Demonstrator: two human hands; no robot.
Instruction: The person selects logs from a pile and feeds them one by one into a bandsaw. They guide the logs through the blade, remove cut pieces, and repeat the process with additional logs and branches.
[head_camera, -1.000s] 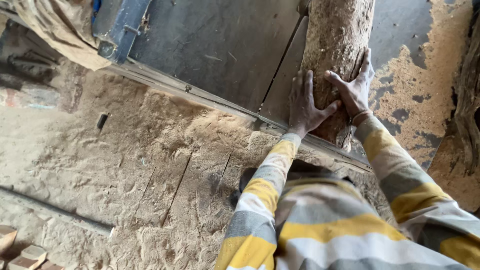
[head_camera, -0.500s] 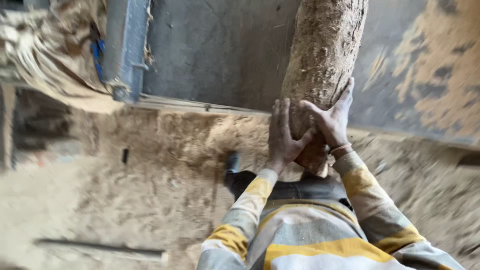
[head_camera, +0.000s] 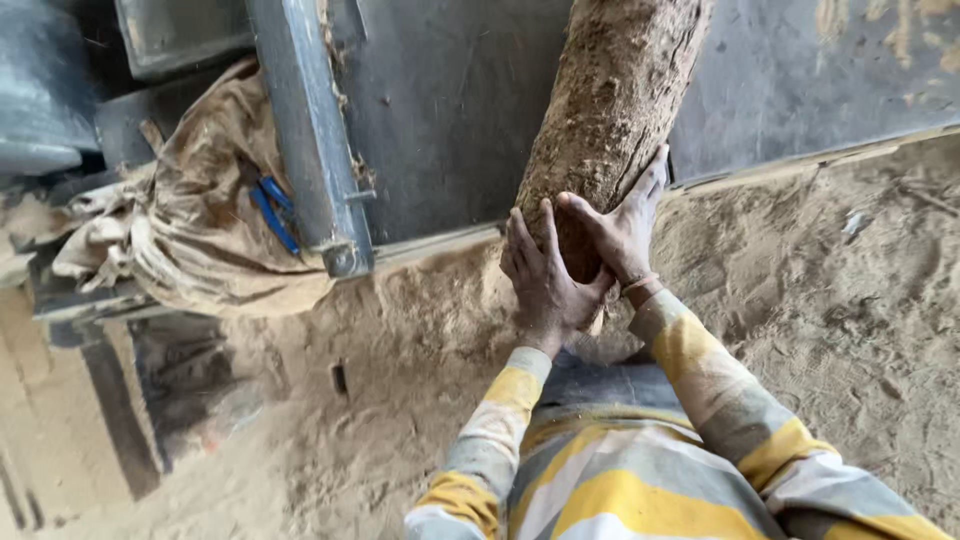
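Both hands have closed in together on the near end of the log since a moment ago, when they lay more spread across its face, and the view has swung so that the log now leans up and to the right.

Largest here is the dark metal bench (head_camera: 440, 110), a flat grey plate running across the top, its front edge packed with sawdust. Sawdust (head_camera: 800, 300) covers the floor below it in a thick tan drift. The log (head_camera: 610, 100) lies on the bench, rough-barked and dusty, its near end overhanging the bench edge toward the person. A grey steel post (head_camera: 310, 140) stands to the left of the log, well apart from it, and a crumpled tan sack (head_camera: 200, 230) is bunched against the post with blue handles (head_camera: 272, 215) poking out.

The left hand (head_camera: 545, 280) is pressed flat on the log's cut end, fingers spread upward. The right hand (head_camera: 620, 225) lies just beside it, thumb touching the left hand, fingers open and wrapped up along the log's right side. Striped yellow and grey sleeves (head_camera: 700, 370) cover both arms.
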